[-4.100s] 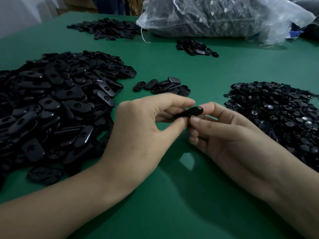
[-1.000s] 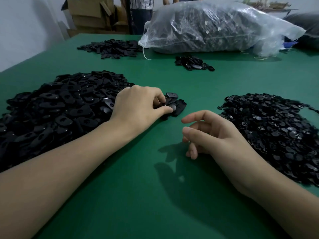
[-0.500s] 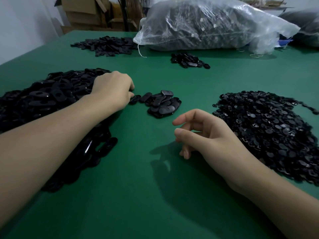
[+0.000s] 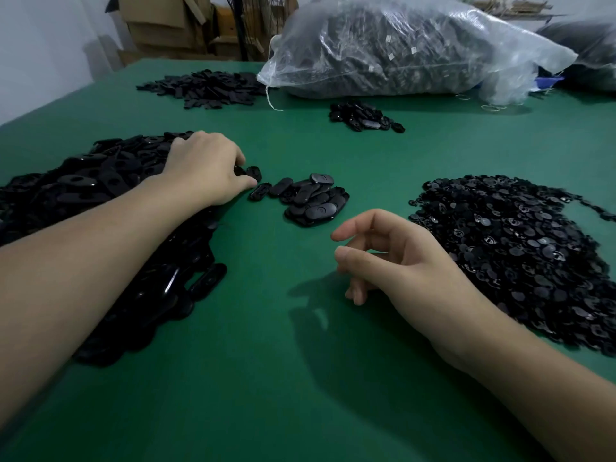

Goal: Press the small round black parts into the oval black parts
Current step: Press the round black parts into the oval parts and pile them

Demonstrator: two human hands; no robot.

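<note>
Left grip [image 4: 203,166] curls on oval parts [image 4: 83,181]; right grip [image 4: 393,258] slack.

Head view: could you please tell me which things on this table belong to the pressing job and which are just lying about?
In use: oval-part pile, with the left hand at its edge; round-part pile, beside the empty right hand; middle heap of ovals.
Lying about: plastic bag; far flat pile; far small heap; cardboard boxes.
</note>
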